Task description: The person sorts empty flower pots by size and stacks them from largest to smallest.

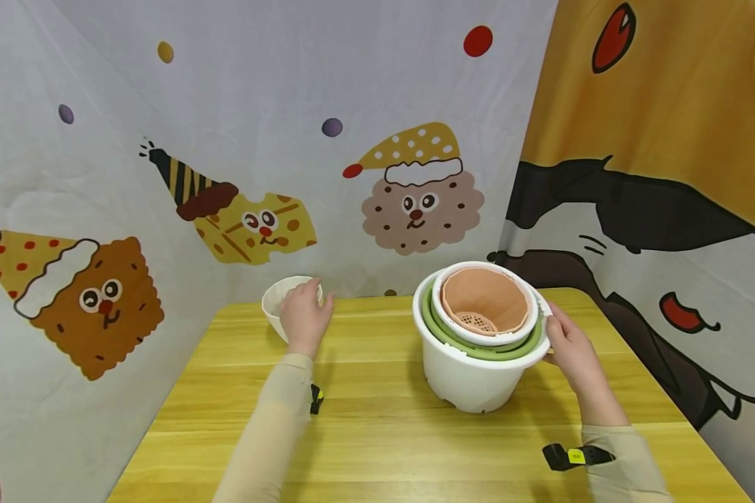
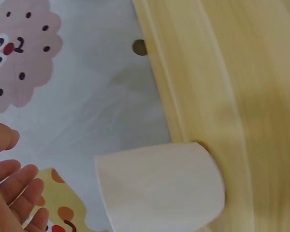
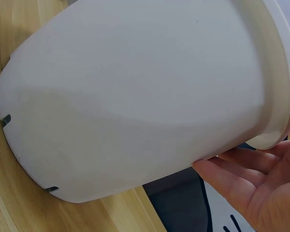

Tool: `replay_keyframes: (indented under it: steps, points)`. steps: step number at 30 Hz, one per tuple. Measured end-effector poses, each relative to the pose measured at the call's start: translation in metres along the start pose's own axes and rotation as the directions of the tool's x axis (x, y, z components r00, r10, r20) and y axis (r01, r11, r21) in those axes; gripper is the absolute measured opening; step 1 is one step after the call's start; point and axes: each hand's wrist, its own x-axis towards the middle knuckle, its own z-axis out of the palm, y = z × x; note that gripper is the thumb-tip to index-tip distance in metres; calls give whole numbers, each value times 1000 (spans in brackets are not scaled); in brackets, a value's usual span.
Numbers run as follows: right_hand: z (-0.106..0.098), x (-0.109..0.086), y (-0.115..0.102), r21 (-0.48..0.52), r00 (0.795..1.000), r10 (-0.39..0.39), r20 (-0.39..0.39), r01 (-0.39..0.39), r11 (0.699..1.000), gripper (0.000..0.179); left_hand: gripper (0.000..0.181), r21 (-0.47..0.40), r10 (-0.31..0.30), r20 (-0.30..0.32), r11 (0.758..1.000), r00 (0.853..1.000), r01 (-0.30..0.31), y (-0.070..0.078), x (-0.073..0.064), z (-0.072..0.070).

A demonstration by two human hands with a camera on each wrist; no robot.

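A large white flowerpot [image 1: 472,384] stands on the right half of the table with several pots nested in it. Inside it sit a green pot [image 1: 509,353], a smaller white pot [image 1: 491,340] and, innermost, a peach pot [image 1: 487,297] with a perforated bottom. My right hand [image 1: 575,353] grips the large pot's right rim, thumb on top and fingers [image 3: 227,181] beneath. At the back left edge is a small cream-white pot [image 2: 159,188]. My left hand [image 1: 305,318] overlaps it in the head view; the left wrist view shows loosely bent fingers [image 2: 24,186] apart from its rim.
The wood-grain table [image 1: 365,433] ends at the back against a hanging white cloth [image 1: 258,84] printed with cartoon biscuits and cheese. At the right hangs a cloth [image 1: 654,133] with a large cartoon animal. Wrist camera straps [image 1: 575,456] are on both sleeves.
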Motion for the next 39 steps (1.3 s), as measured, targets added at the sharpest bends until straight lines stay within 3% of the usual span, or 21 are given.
replay_keyframes:
  steps: [11, 19, 33, 39]
  points:
    - [-1, 1, 1, 8, 1000, -6, 1, 6, 1000, 62, 31, 68, 68, 9, 995, 998, -69, -18, -2, 8]
    - [-1, 0, 2, 0, 1000, -15, 3, 15, 1000, 61, 40, 113, 68, 97, 991, 993, -78, -33, -5, 15]
    - [-1, 1, 2, -4, 1000, -20, -4, 20, 1000, 62, 52, 185, 60, 211, 978, 976, -100, -53, -8, 16]
    - [0, 0, 3, -4, 1000, -26, -1, 26, 1000, 61, 50, 219, 84, 200, 967, 976, -129, -60, -10, 21]
